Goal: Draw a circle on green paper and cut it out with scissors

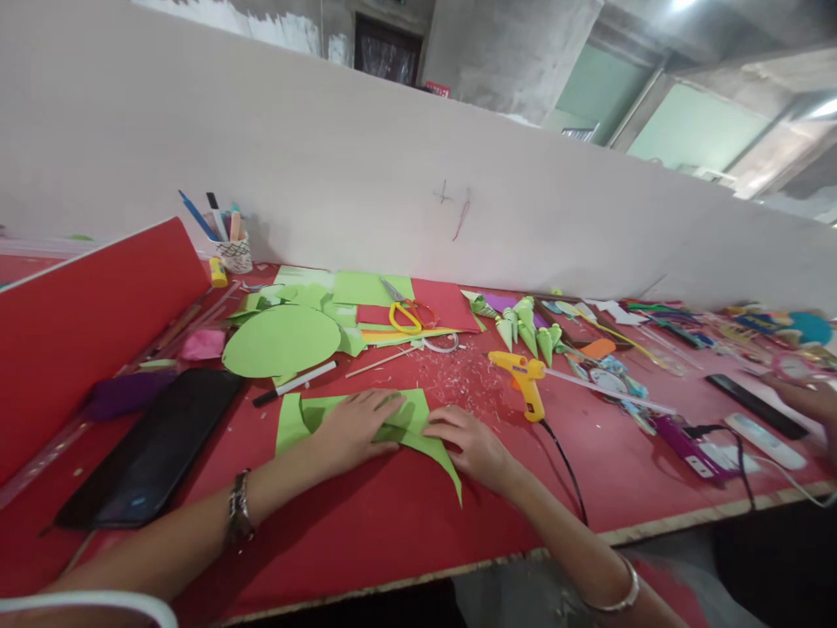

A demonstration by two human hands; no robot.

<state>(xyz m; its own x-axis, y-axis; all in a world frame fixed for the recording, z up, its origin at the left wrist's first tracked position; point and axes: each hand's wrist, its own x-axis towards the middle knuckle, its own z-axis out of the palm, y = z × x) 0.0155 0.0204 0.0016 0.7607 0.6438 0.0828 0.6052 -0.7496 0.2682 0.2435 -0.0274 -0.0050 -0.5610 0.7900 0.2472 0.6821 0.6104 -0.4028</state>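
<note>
A sheet of light green paper (pixel 288 427) lies on the red table in front of me, its near edge lifted and curling over. My left hand (pixel 353 429) is closed on the paper's middle, fingers across the top and thumb at the near side. At the right part, my right hand (pixel 474 447) grips the curled edge between bent fingers and thumb; the fingertips are partly hidden. A loose pointed end of the paper hangs toward me beside the right hand.
Right of the paper lies a yellow glue gun (pixel 523 379) with a black cord. Beyond are scissors (pixel 406 316), a green oval (pixel 281 342), rolled green paper cones (pixel 527 327) and a marker (pixel 297 384). A black phone (pixel 157 445) is at left. Another person's hand (pixel 794 397) shows far right.
</note>
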